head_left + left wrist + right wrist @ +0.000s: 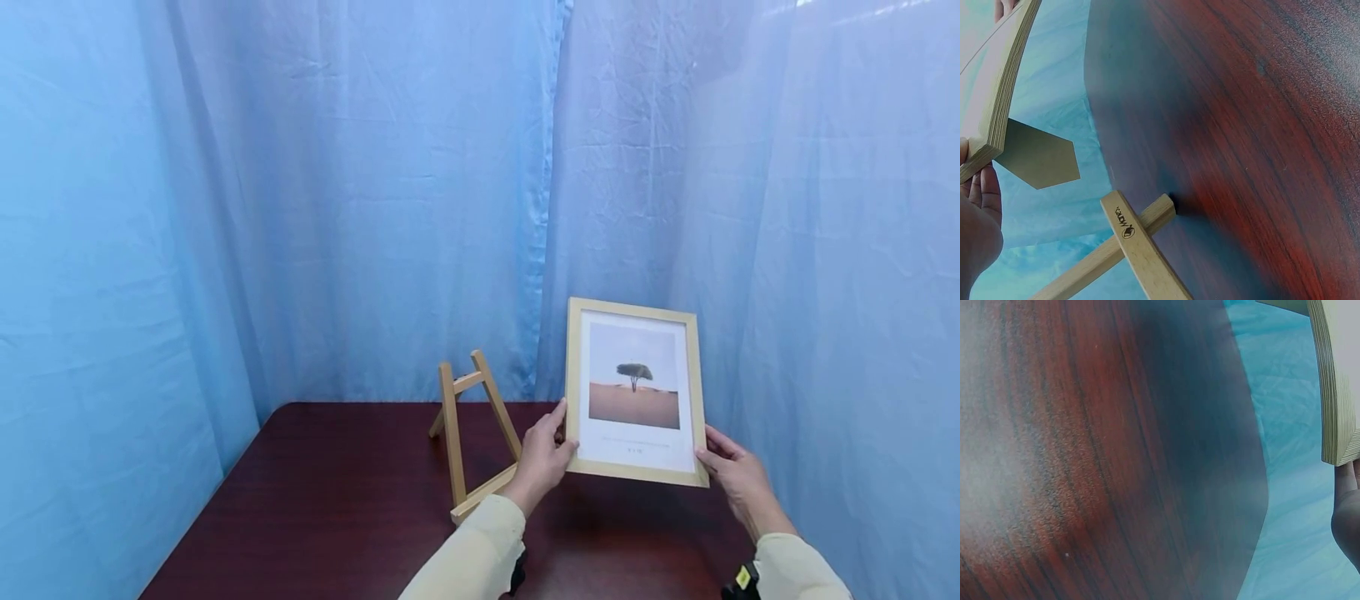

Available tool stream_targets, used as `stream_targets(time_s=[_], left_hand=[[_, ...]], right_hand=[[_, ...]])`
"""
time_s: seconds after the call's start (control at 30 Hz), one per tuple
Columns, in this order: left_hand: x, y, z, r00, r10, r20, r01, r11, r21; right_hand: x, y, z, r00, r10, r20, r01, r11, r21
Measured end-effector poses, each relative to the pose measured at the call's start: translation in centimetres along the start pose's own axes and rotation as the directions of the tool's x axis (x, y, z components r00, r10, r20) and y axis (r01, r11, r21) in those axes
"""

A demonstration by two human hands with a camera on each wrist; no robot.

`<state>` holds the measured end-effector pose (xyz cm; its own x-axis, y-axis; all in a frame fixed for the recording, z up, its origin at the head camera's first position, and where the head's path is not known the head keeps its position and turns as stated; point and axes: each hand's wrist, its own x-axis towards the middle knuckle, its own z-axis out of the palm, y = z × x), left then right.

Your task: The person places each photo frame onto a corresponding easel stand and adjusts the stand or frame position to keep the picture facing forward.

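A picture frame with a light wooden border and a print of a lone tree is held up over the right part of the table, tilted slightly. My left hand grips its lower left edge, thumb on the front and fingers behind. On the opposite side my right hand holds the frame near its lower right corner. In the left wrist view a flat stand flap sticks out from behind the frame. Just left of my left hand stands a small wooden easel, its ledge partly hidden by that forearm.
The dark red wood-grain table lies beneath everything. Blue curtains hang behind it and along both sides. In the left wrist view, an easel leg with printed lettering crosses another wooden bar.
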<state>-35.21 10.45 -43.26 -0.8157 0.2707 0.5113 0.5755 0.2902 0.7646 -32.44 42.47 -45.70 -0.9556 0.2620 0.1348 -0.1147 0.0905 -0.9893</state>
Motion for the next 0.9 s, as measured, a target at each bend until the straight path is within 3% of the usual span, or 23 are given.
stream_targets(time_s=[0.2, 0.57, 0.9], left_hand=[[0.1, 0.2, -0.3, 1.000, 0.013, -0.015, -0.013, 1.000, -0.002], [0.0, 0.2, -0.9, 0.992, 0.102, -0.068, -0.099, 0.994, 0.046], [-0.3, 0.4, -1.3, 0.982, 0.159, -0.101, -0.151, 0.985, 0.084]], right_hand=[[0.2, -0.2, 0.1, 1.000, -0.024, -0.003, 0.024, 0.999, 0.043], [0.2, -0.8, 0.6, 0.993, -0.113, 0.039, 0.105, 0.981, 0.161], [0.6, -1.4, 1.3, 0.994, -0.109, 0.028, 0.102, 0.979, 0.177]])
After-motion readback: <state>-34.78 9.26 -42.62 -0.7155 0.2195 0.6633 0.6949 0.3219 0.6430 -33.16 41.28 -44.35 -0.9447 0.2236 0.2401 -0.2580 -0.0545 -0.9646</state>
